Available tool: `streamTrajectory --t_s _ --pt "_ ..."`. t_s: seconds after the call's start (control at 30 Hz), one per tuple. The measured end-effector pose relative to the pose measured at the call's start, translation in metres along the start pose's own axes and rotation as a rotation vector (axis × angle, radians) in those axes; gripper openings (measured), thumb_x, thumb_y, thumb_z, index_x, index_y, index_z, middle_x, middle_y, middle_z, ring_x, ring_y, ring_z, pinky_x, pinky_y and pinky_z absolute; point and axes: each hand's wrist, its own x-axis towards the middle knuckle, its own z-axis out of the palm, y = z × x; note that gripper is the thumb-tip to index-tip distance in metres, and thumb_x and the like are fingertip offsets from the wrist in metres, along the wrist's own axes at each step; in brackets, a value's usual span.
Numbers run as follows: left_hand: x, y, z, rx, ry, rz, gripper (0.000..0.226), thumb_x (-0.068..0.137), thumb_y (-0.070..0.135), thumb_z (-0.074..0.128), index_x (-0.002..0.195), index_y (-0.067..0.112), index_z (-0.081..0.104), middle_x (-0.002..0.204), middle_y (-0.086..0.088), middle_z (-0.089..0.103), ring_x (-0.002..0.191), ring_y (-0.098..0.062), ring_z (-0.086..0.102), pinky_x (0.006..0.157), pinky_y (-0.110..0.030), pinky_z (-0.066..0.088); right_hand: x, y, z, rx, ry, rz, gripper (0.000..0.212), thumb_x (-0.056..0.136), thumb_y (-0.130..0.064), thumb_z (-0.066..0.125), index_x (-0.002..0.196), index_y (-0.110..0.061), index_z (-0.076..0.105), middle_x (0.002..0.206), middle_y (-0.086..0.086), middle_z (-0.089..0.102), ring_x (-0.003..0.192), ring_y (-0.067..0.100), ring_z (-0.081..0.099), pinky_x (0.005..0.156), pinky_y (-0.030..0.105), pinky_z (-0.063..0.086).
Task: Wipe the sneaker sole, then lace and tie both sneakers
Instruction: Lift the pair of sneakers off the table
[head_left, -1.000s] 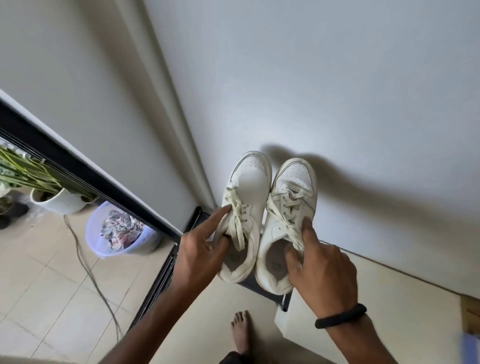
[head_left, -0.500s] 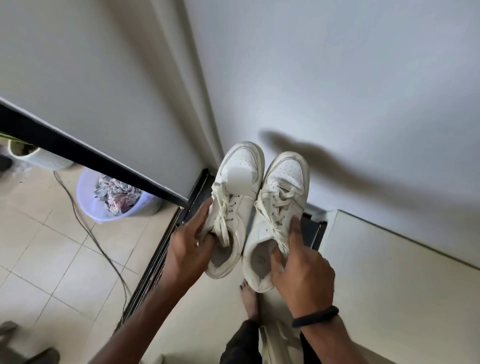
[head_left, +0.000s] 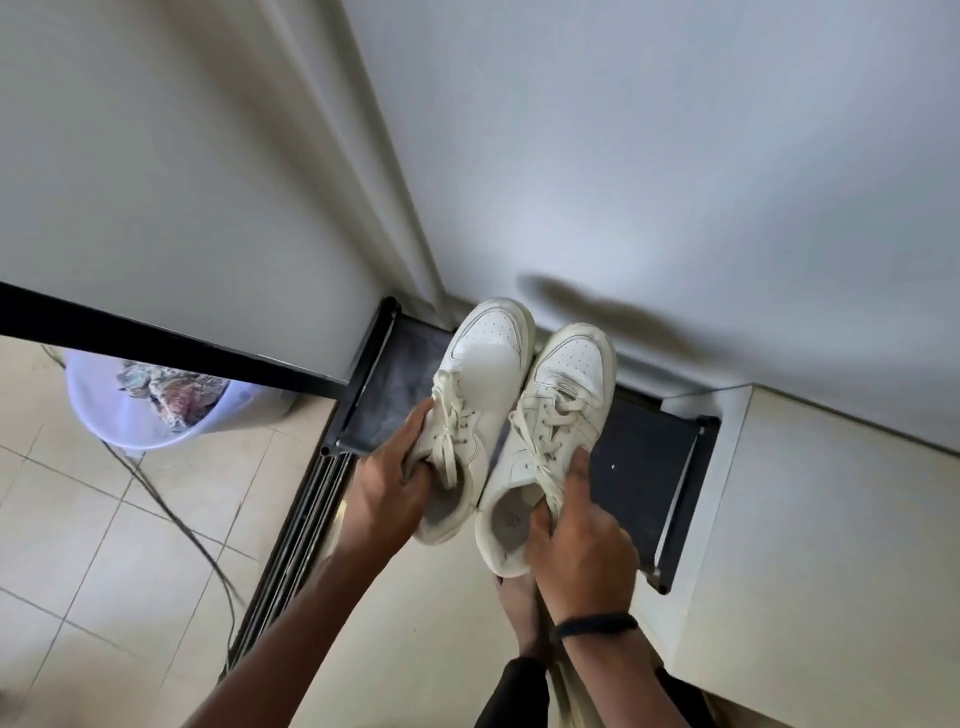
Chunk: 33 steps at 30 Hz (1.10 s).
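Two white laced sneakers are held side by side over a black rack, toes pointing at the wall. My left hand (head_left: 389, 480) grips the left sneaker (head_left: 480, 395) at its collar, thumb inside the opening. My right hand (head_left: 576, 540) grips the right sneaker (head_left: 553, 431) the same way, with the index finger lying along the laces. Both pairs of cream laces are threaded and hang loosely tied. The soles are hidden underneath.
The black rack (head_left: 639, 483) stands in the corner against the white wall. A cream cabinet top (head_left: 831, 545) lies to its right. A pale purple bucket (head_left: 130, 415) with cloth sits left on the tiled floor, beside a cable (head_left: 171, 514). A bare foot (head_left: 519, 603) shows below.
Both hands have carried the sneakers down toward the black rack. The view has tilted down, so more of the rack shows under them.
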Motion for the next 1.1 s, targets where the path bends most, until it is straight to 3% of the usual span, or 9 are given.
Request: streamTrajectory --t_s 0.1,0.23,0.4,0.53,0.6,0.7,0.77,1.1 --pt "0.009 -0.014 0.017 0.005 -0.013 -0.008 0.074 0.086 -0.016 0.05 0.15 0.021 0.053 0.123 0.006 0.067 0.091 -0.001 0.061 0.076 0.005 0.038 0.011 0.007 0.022 -0.005 -0.055 0.042 0.077 0.099 -0.036 0.05 0.161 -0.019 0.006 0.105 0.007 0.073 0.1 0.03 0.07 0.081 0.041 0.055" --pt "0.022 -0.032 0.033 0.051 0.0 -0.007 0.075 0.085 -0.017 0.05 0.149 0.022 0.054 0.121 -0.006 0.073 0.081 -0.009 0.062 0.072 0.003 0.039 0.021 0.015 0.044 -0.022 -0.125 0.087 0.077 0.101 -0.037 0.048 0.16 -0.019 0.002 0.108 0.007 0.072 0.103 0.028 0.07 0.084 0.041 0.055" --pt "0.037 -0.055 0.046 0.084 -0.013 -0.029 0.077 0.086 -0.015 0.049 0.152 0.026 0.051 0.122 -0.006 0.073 0.095 -0.014 0.066 0.077 0.005 0.04 0.039 0.025 0.066 -0.038 -0.158 0.089 0.077 0.102 -0.038 0.047 0.16 -0.02 0.001 0.106 0.004 0.071 0.103 0.026 0.07 0.083 0.039 0.054" --pt "0.046 -0.071 0.057 0.091 -0.032 -0.042 0.077 0.088 -0.015 0.049 0.153 0.026 0.048 0.122 -0.004 0.072 0.096 -0.014 0.068 0.08 0.004 0.043 0.049 0.033 0.084 -0.047 -0.157 0.094 0.076 0.102 -0.036 0.047 0.16 -0.021 0.001 0.105 0.003 0.071 0.101 0.026 0.07 0.083 0.04 0.056" --pt "0.05 -0.077 0.062 0.101 -0.032 -0.027 0.077 0.088 -0.015 0.048 0.153 0.027 0.049 0.123 -0.007 0.073 0.096 -0.018 0.071 0.085 -0.005 0.05 0.051 0.036 0.09 -0.039 -0.151 0.107 0.076 0.101 -0.036 0.048 0.16 -0.02 0.002 0.105 0.003 0.071 0.101 0.026 0.07 0.083 0.041 0.056" --pt "0.053 -0.08 0.068 0.11 -0.009 -0.002 0.076 0.087 -0.016 0.049 0.152 0.025 0.051 0.126 -0.013 0.073 0.103 -0.029 0.072 0.097 -0.033 0.057 0.052 0.041 0.096 -0.031 -0.153 0.113 0.075 0.101 -0.035 0.048 0.161 -0.02 0.004 0.106 0.004 0.071 0.101 0.027 0.07 0.083 0.042 0.057" --pt "0.053 -0.081 0.072 0.109 0.002 0.038 0.073 0.088 -0.017 0.049 0.151 0.021 0.052 0.13 -0.014 0.071 0.109 -0.033 0.072 0.099 -0.043 0.057 0.053 0.044 0.098 -0.024 -0.147 0.111 0.074 0.102 -0.034 0.048 0.161 -0.02 0.004 0.109 0.004 0.071 0.103 0.027 0.07 0.083 0.042 0.057" --pt "0.053 -0.097 0.086 0.163 -0.005 0.158 0.067 0.09 -0.015 0.049 0.151 0.01 0.049 0.142 -0.021 0.063 0.128 -0.036 0.064 0.11 -0.041 0.049 0.063 0.053 0.103 -0.014 -0.146 0.098 0.071 0.102 -0.035 0.045 0.159 -0.022 0.006 0.118 0.005 0.066 0.107 0.029 0.067 0.084 0.042 0.053"
